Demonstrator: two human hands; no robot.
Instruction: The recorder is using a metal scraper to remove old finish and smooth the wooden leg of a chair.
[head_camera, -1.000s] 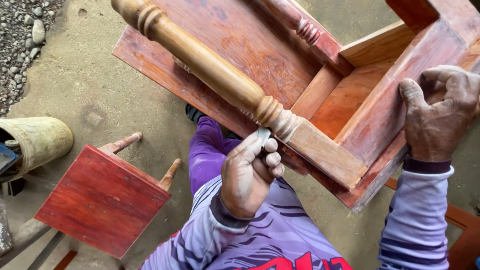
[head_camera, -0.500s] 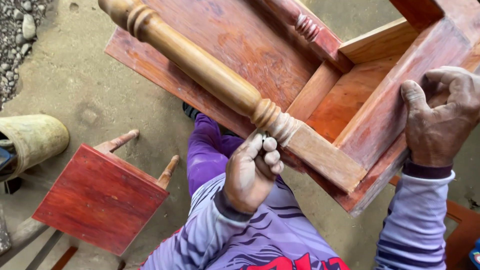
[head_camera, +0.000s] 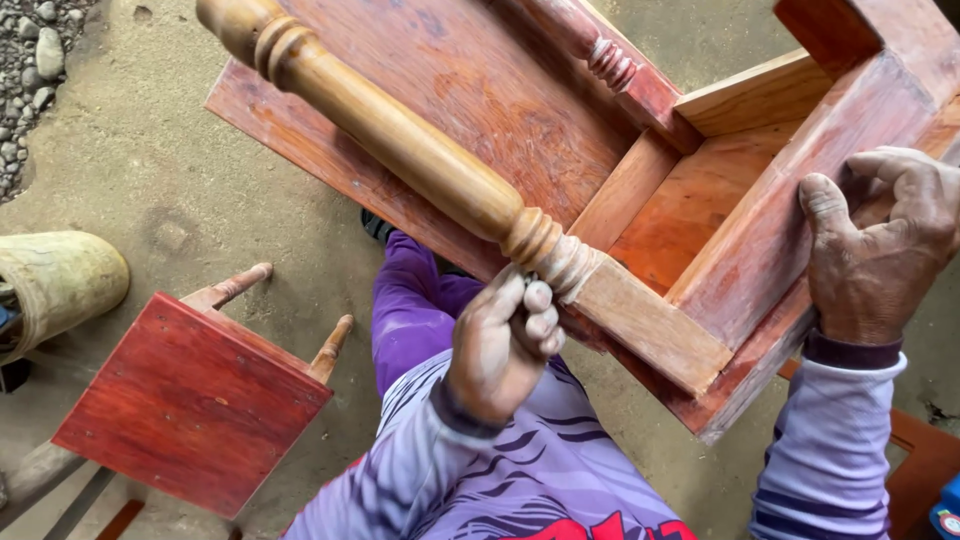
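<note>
Your left hand (head_camera: 505, 345) was curled, fingers pinched on something small and pale against the turned leg (head_camera: 400, 150) near its collar. Your right hand (head_camera: 880, 240) gripped the rail (head_camera: 790, 215) of the upturned table (head_camera: 480, 110), resting over your lap. Red stool (head_camera: 195, 400) lay on the floor (head_camera: 130, 130).

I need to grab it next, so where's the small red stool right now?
The small red stool lies tipped on the ground at lower left of the head view, left of the left hand, beside a yellowish cylinder.
</note>
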